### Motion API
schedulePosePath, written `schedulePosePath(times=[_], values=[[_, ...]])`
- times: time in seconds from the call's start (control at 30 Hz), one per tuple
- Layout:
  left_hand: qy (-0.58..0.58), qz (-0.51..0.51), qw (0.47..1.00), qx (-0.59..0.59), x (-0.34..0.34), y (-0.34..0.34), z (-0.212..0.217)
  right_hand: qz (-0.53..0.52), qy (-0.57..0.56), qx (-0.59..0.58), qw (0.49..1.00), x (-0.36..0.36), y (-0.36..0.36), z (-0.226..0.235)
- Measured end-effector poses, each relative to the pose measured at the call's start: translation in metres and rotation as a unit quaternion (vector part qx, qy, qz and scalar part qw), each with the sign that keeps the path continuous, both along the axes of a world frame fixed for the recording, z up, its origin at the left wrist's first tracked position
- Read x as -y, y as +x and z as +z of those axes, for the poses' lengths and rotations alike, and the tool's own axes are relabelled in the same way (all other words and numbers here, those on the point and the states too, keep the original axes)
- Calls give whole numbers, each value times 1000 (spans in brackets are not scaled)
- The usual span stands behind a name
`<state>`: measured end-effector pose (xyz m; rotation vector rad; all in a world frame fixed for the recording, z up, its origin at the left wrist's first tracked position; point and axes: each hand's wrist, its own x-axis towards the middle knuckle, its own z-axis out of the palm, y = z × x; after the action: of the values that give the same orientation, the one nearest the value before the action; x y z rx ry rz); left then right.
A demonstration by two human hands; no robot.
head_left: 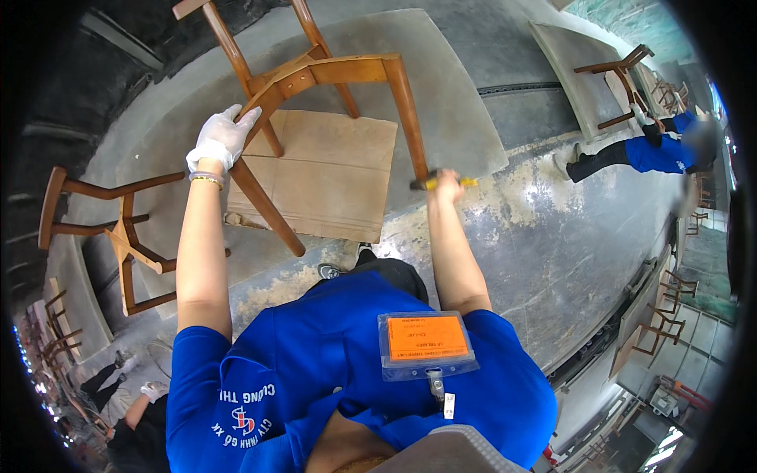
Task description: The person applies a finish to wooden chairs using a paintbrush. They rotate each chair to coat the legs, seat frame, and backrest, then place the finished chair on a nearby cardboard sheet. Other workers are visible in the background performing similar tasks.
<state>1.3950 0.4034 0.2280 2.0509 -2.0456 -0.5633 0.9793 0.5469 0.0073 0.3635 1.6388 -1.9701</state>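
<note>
In front of me is a brown wooden chair frame (347, 69) with no seat panel, tilted over a flat piece of cardboard (339, 169). My left hand (223, 135), in a white glove, is closed around the frame's corner, above a leg that slants toward me. Bare and closed, my right hand (448, 188) grips a short black-and-yellow hand tool (430, 184). The tool's dark end is by the lower end of the frame's right leg; whether they touch, I cannot tell. Its exact kind is unclear, as my fingers hide part of it.
A second chair frame (126, 229) lies on its side at my left. Grey boards (441, 71) lie under the work. Far right, a co-worker in blue (658, 151) handles another chair frame (619, 83). At lower left is another person's gloved hand (154, 390).
</note>
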Motion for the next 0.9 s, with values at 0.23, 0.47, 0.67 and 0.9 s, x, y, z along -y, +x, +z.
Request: schedulePosePath(times=[0.23, 0.47, 0.67, 0.9], values=[[-30, -9, 999, 5, 1, 1, -2, 281, -500, -53, 818, 103, 18, 127], [-39, -8, 999, -19, 8, 6, -4, 44, -41, 83, 995, 0, -9, 18], [-30, -7, 999, -38, 27, 13, -12, 244, -209, 16, 947, 116, -9, 146], [-15, -7, 999, -33, 41, 14, -3, 460, -149, -771, 414, 133, 12, 208]])
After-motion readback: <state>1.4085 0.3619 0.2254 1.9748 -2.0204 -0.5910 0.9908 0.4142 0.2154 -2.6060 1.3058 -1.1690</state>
